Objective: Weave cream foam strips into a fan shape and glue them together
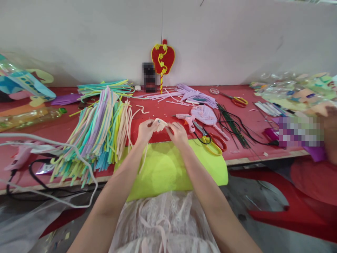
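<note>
The left hand (146,130) pinches one side of a small cream piece (160,123) between thumb and fingers, and the right hand (179,133) has its thumb and fingertips at the other side. The piece sits between the two hands, near the front of the red table (243,117), with a small bluish dot near its top. Just right of the right hand lies a pink glue gun (190,123), with scissors (214,142) close by. A thick bundle of pipe cleaners (98,123) lies left of the left hand. A yellow sheet (160,168) hangs over the table edge beneath the forearms.
</note>
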`<action>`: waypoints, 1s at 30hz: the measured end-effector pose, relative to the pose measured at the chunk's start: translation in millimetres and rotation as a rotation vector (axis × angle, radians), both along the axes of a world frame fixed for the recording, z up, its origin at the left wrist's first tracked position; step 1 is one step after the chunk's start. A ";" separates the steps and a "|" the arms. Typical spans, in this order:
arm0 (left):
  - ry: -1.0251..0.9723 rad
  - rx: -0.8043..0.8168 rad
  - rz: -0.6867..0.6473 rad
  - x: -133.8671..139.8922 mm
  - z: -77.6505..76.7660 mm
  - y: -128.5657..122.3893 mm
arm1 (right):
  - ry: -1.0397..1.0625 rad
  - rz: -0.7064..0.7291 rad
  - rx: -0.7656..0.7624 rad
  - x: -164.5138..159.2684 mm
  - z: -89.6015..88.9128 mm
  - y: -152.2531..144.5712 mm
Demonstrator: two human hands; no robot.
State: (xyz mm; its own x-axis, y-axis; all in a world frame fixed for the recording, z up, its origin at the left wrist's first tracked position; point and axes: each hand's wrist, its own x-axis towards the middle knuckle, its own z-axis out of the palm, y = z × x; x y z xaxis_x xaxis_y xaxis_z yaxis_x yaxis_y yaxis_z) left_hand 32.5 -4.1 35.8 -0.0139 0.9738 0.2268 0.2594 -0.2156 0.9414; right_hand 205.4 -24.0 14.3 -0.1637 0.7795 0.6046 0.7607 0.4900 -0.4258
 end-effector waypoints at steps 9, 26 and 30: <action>-0.021 -0.011 -0.006 0.0 -1.9 0.2 | -0.008 -0.001 -0.018 -0.4 -1.9 0.2; -0.014 -0.003 0.008 -0.1 -1.5 0.1 | 0.061 0.010 -0.013 -1.4 1.1 -1.6; -0.006 0.002 0.014 -0.6 0.5 -1.0 | 0.234 0.043 -0.069 -3.0 6.2 -4.6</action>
